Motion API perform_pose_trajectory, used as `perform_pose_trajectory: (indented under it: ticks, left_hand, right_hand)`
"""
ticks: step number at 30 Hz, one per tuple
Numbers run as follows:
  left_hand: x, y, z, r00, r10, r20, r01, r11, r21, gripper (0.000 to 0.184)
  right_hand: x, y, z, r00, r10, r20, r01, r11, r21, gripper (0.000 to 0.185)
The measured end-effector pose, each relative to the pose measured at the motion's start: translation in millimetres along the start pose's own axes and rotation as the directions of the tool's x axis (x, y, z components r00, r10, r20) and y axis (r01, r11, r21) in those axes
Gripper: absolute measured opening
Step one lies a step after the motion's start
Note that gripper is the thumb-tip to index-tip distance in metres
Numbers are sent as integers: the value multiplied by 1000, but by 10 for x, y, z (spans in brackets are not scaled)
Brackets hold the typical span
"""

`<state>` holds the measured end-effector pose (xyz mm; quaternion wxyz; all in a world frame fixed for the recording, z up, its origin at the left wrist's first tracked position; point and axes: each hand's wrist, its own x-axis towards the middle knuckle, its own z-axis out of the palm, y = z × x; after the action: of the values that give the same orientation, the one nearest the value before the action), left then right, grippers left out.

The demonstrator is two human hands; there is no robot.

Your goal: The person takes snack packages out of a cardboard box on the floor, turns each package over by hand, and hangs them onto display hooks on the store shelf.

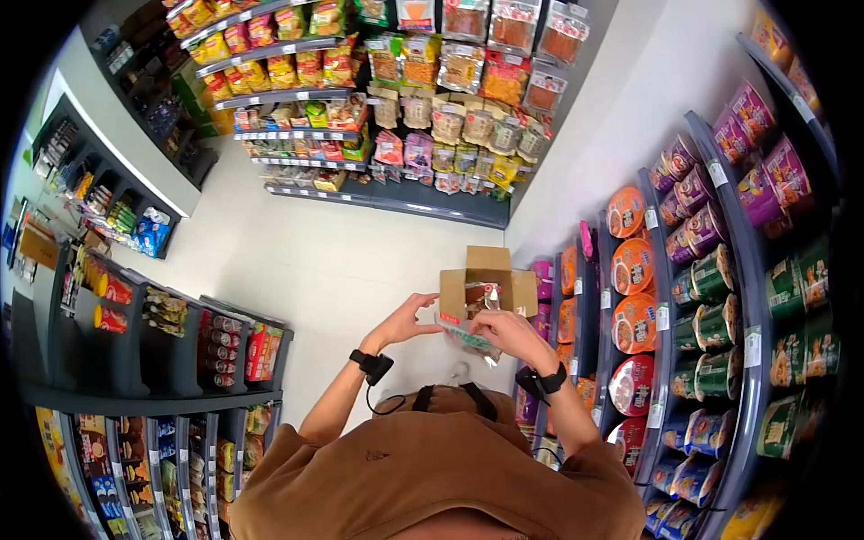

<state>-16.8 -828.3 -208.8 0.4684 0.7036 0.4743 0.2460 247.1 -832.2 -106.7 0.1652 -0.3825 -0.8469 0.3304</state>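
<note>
In front of my body my right hand (511, 337) is closed on a shiny plastic snack packet (459, 333) with red and green print. My left hand (407, 324) is at the packet's left edge, thumb and fingers apart in a curve. Whether its fingertips touch the packet I cannot tell. Just beyond both hands stands an open cardboard box (490, 258) with its flaps up. Inside it more shiny packaging (483, 295) with red on it shows. Black bands with small devices are on both wrists.
Shelves of cup and bowl noodles (634, 265) rise close on my right. Ahead is a rack of hanging snack packets (462, 67), with bagged chips (270, 72) to its left. A low shelf unit (171, 346) stands at my left. Pale floor (315, 256) lies between them.
</note>
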Motion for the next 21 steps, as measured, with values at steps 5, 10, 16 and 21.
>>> perform_pose_trajectory:
  ticks: [5,10,16,21]
  left_hand:
    - [-806,47,-386,997,69,-20,-72,976,-207,34]
    - [-1634,109,-693,988,-102,-116,26,849,-528,24]
    - [-2225,219,-947,887,-88,-454,-107,916,-386,29]
    - [-2603,385,-1105,740,-153,-654,-104,936,-336,28]
  right_hand:
    - [220,-680,268,995,-79,58,77,996,37,37]
    - [485,-1434,483,991,-123,45,114,978,177,34]
    - [654,-1794,710,986,-138,-91,159,945,285,41]
    - [720,-1902,891,977,-45,-209,177,719,672,51]
